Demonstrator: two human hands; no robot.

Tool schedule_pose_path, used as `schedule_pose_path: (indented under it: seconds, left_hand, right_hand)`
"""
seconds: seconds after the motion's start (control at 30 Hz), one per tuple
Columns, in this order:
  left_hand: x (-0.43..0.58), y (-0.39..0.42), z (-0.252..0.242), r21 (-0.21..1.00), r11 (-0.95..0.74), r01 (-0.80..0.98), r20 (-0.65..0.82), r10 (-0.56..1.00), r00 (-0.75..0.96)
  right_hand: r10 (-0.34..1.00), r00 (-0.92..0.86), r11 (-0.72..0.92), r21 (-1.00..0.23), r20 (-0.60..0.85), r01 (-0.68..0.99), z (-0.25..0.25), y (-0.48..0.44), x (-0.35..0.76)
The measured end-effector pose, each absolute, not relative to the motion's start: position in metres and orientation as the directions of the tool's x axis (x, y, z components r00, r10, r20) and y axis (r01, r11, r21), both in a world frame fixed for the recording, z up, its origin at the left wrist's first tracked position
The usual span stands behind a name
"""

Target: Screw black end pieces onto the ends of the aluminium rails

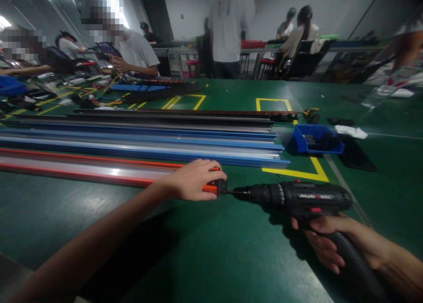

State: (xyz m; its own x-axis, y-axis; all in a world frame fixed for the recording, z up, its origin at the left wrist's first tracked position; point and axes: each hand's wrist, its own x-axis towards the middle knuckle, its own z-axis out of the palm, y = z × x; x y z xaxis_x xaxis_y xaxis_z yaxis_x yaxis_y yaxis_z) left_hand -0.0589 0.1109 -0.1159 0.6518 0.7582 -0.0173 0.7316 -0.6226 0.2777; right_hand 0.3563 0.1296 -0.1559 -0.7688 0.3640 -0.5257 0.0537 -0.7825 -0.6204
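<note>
My left hand [191,179] is closed over the right end of a long orange rail [82,168] that lies flat on the green table [205,250]. My right hand [327,241] grips the handle of a black cordless drill [297,197], held level. The drill's bit points left and meets a small black end piece [221,187] on the rail's end, just beside my left fingertips.
Blue [139,151] and dark rails [165,118] lie parallel behind the orange one. A blue parts bin [315,140] sits on yellow floor-style tape markings [297,174], with a white cloth [352,131] nearby. Other people work at the far left and stand or sit at the back.
</note>
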Motion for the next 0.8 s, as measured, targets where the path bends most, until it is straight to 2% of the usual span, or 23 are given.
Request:
schedule_pose_path:
  seconds: [0.2,0.8]
  left_hand:
    - [-0.0578,0.1107,-0.1129,0.273,-0.615,0.740,-0.063,0.756,0.652]
    - [-0.0573,0.1106,-0.1121,0.285,-0.607,0.742,-0.067,0.759,0.647]
  right_hand:
    - [0.365,-0.762,-0.778,-0.625,-0.536,0.067,-0.1626,0.1311,0.3608]
    - [0.364,-0.785,-0.777,-0.628,-0.501,0.041,-0.1660,0.1322,0.3625]
